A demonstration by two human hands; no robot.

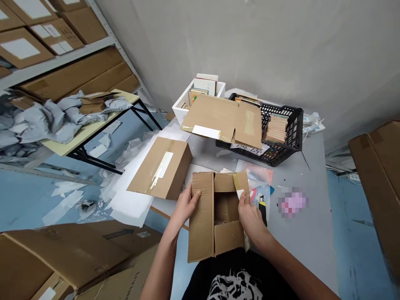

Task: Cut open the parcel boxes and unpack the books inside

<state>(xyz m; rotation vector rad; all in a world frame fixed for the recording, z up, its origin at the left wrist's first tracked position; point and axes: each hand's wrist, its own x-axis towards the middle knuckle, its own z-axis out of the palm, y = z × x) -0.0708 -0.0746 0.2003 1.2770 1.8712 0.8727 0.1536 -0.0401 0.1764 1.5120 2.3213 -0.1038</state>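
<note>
a small open brown cardboard box (201, 225) stands at the near edge of the grey bench (306, 237), right against the person's black printed shirt (237, 283), with its flaps spread and its inside bare. the left hand (186, 205) has its grip closed over the outer edge of the long left flap, fingers curled on top. the right hand (250, 218) has its grip closed on the right flap, fingertips pressing on the flap's inner edge. low to the left lie large brown cartons (62, 254) on the floor. just beyond the right hand sit colourful plastic packets (261, 179). left of the open box, a closed brown carton with a taped seam (162, 168) overhangs the bench edge. farther back, a flattened cardboard sheet (221, 116) rests across a white bin (183, 106) of books (204, 85) and a black plastic crate (296, 125) holding a stack of thin tan cards (276, 129). far left, a yellow-topped side table (93, 127) carries crumpled grey bags (53, 116), with shelves of cartons (62, 37) behind.
</note>
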